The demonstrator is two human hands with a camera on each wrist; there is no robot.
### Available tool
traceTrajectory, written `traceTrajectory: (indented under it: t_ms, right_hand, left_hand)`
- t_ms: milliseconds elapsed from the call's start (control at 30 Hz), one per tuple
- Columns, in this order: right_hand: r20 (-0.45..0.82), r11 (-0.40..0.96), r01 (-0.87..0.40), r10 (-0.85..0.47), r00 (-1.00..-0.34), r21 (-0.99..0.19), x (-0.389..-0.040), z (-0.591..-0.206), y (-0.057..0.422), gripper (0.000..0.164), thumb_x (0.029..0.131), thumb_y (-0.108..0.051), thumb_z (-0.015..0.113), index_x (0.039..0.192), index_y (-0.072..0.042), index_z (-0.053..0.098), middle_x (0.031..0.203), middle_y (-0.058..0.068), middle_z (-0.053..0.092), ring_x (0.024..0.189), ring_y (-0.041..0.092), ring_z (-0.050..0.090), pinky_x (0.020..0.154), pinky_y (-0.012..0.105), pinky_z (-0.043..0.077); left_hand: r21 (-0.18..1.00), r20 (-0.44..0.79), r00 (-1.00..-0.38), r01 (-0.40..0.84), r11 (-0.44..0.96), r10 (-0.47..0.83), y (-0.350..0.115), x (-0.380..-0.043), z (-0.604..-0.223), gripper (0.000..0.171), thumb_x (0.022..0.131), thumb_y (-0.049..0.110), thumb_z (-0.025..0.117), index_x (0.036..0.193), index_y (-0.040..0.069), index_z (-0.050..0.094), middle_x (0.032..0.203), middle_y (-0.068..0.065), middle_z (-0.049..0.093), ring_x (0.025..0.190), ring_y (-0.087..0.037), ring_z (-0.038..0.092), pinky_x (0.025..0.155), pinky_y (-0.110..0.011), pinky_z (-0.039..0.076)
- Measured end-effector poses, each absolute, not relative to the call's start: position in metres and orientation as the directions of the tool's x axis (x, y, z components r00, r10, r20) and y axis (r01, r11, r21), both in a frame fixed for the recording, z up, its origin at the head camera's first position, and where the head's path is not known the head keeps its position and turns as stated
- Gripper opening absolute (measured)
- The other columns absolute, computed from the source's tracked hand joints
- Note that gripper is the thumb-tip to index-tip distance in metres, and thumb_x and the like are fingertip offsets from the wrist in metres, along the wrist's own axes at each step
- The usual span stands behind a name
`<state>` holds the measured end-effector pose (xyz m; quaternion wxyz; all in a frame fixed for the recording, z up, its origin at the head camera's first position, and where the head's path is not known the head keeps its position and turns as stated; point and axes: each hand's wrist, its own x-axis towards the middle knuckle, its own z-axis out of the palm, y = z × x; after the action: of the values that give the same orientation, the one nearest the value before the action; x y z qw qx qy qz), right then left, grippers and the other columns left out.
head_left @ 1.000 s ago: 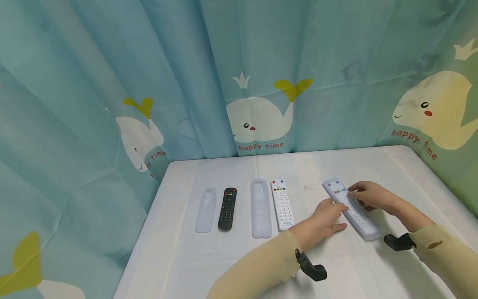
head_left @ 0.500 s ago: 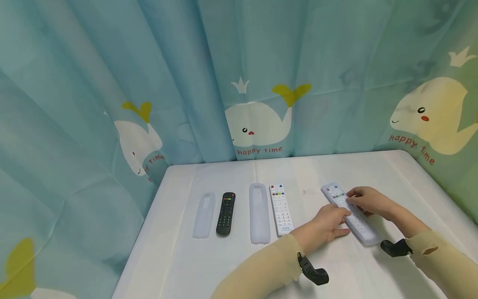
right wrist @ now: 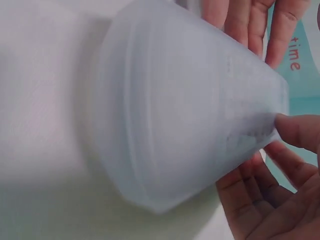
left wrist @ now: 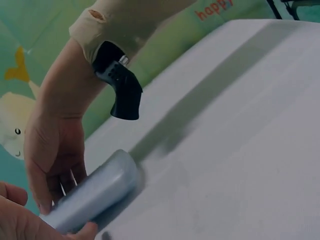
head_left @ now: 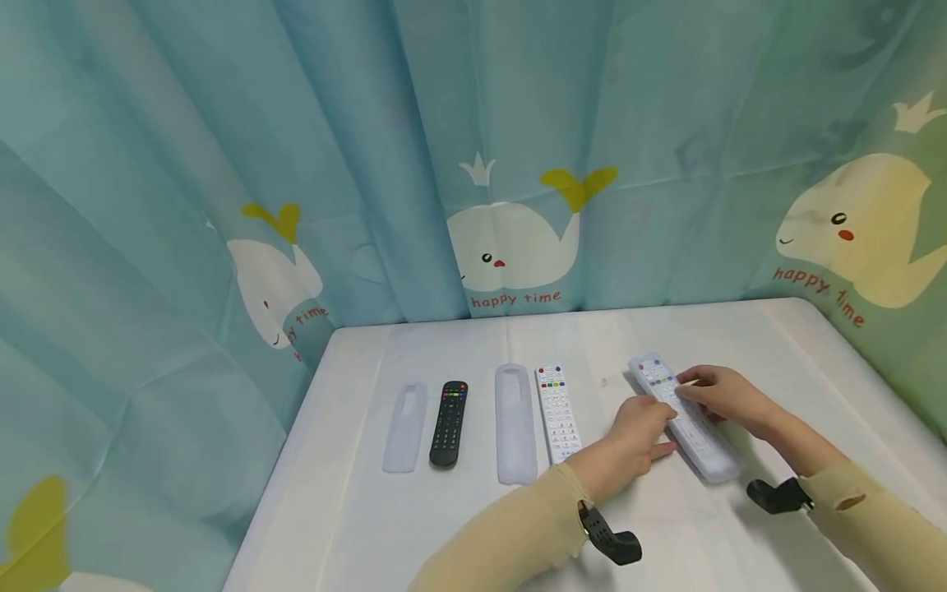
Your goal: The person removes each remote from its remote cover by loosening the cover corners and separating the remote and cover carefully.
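A white remote control (head_left: 688, 423) in a translucent cover lies slanted on the right of the white table, its buttons showing faintly through. My left hand (head_left: 635, 440) holds its left long side, thumb on the top face. From the opposite side my right hand (head_left: 721, 396) grips the upper half, the thumb over the keys and the other fingers partly hidden. The cover's near end (right wrist: 165, 110) looms large in the right wrist view, with fingers of both hands along its sides. Whether the remote touches the table is hard to tell.
Left of my hands lie a bare white remote (head_left: 559, 415), a long translucent cover (head_left: 515, 427), a black remote (head_left: 449, 423) and a smaller translucent cover (head_left: 405, 427). A blue-green curtain (head_left: 399, 164) with whales hangs behind the table (head_left: 355, 526).
Both hands and the covered remote have shifted slightly left. My right fingers have closed in on the remote's upper part. The other remotes and covers have stayed in place.
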<state>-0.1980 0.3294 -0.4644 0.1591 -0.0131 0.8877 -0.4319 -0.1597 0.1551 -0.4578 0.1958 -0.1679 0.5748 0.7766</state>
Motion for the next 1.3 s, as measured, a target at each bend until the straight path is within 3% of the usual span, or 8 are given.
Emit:
traceTrajectory:
  t_ms: [100,367,533,733,1000,1100,1300]
  right_hand:
    - [-0.254,0.597,0.124,-0.138,-0.957,-0.793,-0.199,-0.463,0.325,0.053,0.104,-0.029,0.061,0.137,0.010,0.049,0.114,0.021,0.061,0.088,0.023,0.055,0.069,0.034,0.055]
    - [-0.206,0.469,0.116,-0.145,-0.968,-0.876,-0.204,-0.456,0.307,0.059,0.104,-0.025,0.058,0.149,0.008,0.036,0.135,0.031,0.051,0.101,0.022,0.060,0.078,0.034,0.056]
    - [-0.141,0.386,0.071,-0.155,-0.978,-0.920,-0.206,-0.450,0.296,0.060,0.104,-0.023,0.062,0.149,0.007,0.035,0.135,0.028,0.052,0.098,0.010,0.060,0.079,0.030,0.057]
    - [-0.079,0.350,0.019,-0.159,-0.984,-0.937,-0.205,-0.444,0.286,0.061,0.102,-0.023,0.066,0.149,0.005,0.038,0.127,0.024,0.057,0.096,0.006,0.062,0.080,0.028,0.058]
    - [-0.014,0.312,-0.039,-0.166,-0.986,-0.949,-0.207,-0.438,0.278,0.064,0.102,-0.021,0.066,0.151,0.008,0.037,0.139,0.029,0.051,0.102,0.000,0.061,0.086,0.026,0.057]
    - [0.019,0.287,-0.068,-0.168,-0.986,-0.955,-0.210,-0.437,0.277,0.058,0.102,-0.019,0.066,0.147,0.010,0.042,0.134,0.024,0.055,0.102,0.000,0.062,0.087,0.027,0.057]
    - [0.070,0.246,-0.108,-0.160,-0.985,-0.963,-0.212,-0.436,0.275,0.050,0.101,-0.014,0.068,0.139,0.010,0.047,0.118,-0.001,0.063,0.102,0.002,0.064,0.087,0.027,0.057]
  left_hand:
    - [0.852,-0.441,-0.894,-0.446,-0.276,0.081,0.151,-0.164,-0.454,0.039,0.084,-0.005,0.061,0.123,-0.008,0.058,0.117,-0.020,0.061,0.118,-0.041,0.059,0.094,-0.062,0.050]
    - [0.905,-0.344,-0.938,-0.340,-0.255,0.030,0.134,-0.176,-0.447,0.030,0.087,-0.006,0.061,0.117,0.000,0.060,0.108,-0.009,0.060,0.102,-0.026,0.061,0.086,-0.056,0.055]
    - [0.923,-0.326,-0.945,-0.320,-0.216,0.005,0.121,-0.186,-0.444,0.025,0.091,-0.002,0.068,0.112,0.007,0.059,0.102,-0.003,0.058,0.091,-0.018,0.057,0.081,-0.051,0.056]
    - [0.937,-0.294,-0.956,-0.292,-0.194,0.016,0.107,-0.197,-0.442,0.028,0.095,0.005,0.070,0.121,0.011,0.062,0.101,-0.001,0.061,0.090,-0.017,0.059,0.074,-0.041,0.054]
    - [0.976,-0.168,-0.984,-0.175,-0.127,0.062,0.096,-0.205,-0.435,0.027,0.097,0.009,0.068,0.124,0.013,0.069,0.108,0.002,0.062,0.097,-0.016,0.061,0.088,-0.046,0.055]
    - [0.987,-0.118,-0.990,-0.126,-0.100,0.080,0.093,-0.209,-0.434,0.028,0.097,0.008,0.068,0.125,0.014,0.069,0.111,0.004,0.065,0.102,-0.015,0.063,0.094,-0.045,0.053]
    - [0.999,-0.047,-0.991,-0.049,-0.015,0.127,0.086,-0.217,-0.435,0.030,0.098,0.008,0.068,0.128,0.013,0.068,0.116,0.005,0.068,0.106,-0.010,0.063,0.096,-0.035,0.051]
